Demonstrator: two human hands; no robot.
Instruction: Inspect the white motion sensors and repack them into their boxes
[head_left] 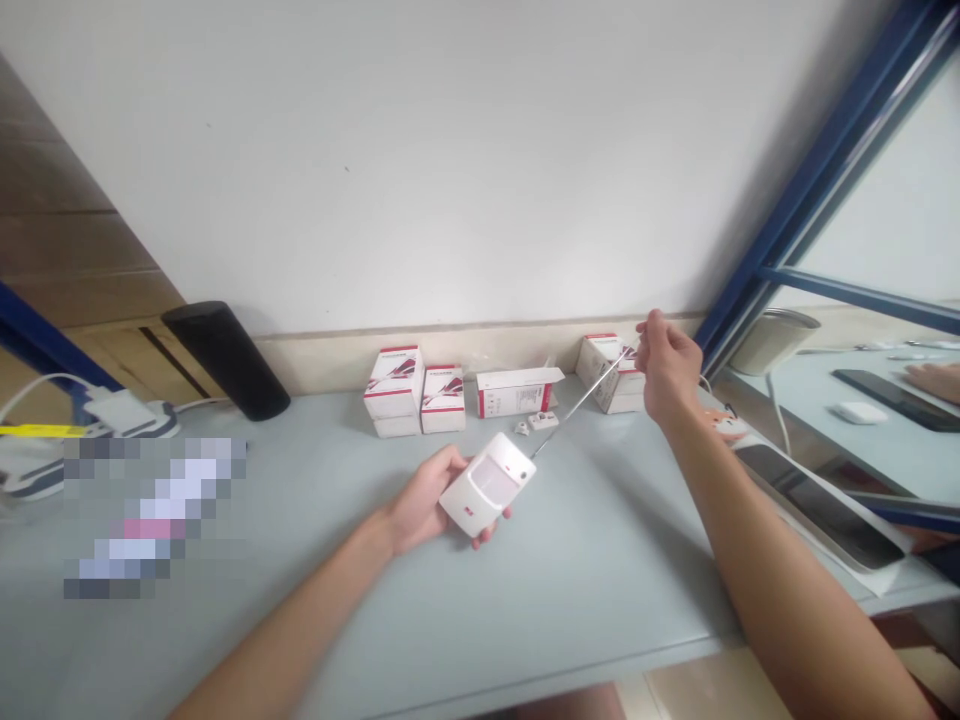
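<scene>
The left hand (427, 500) has its grip wrapped around a white device (487, 485), holding it above the middle of the worktop (570, 580), tilted, with its pale window facing up. A thin metal rod (577, 406) slants up from the device's upper corner towards the right hand (671, 365). The right hand's grip is narrow, its fingers pinching the rod near its far end, above the worktop's back edge.

Along that back edge, against the wall (465, 180), stand a stack of red-and-white boxes (395, 392), a smaller stack (443, 400) just beside it and a long carton (517, 392) with a raised flap. Small white parts (543, 421) lie just in front of the carton. More boxes (600, 375) are partly hidden behind the right hand.

Near the worktop's right edge lies a phone (817, 500) with a dark screen. Towards the back left corner, a black cylinder (225, 360) leans at a slant, and a white plug (124, 408) sits near the left edge. A pixelated patch hides something in front of it.
</scene>
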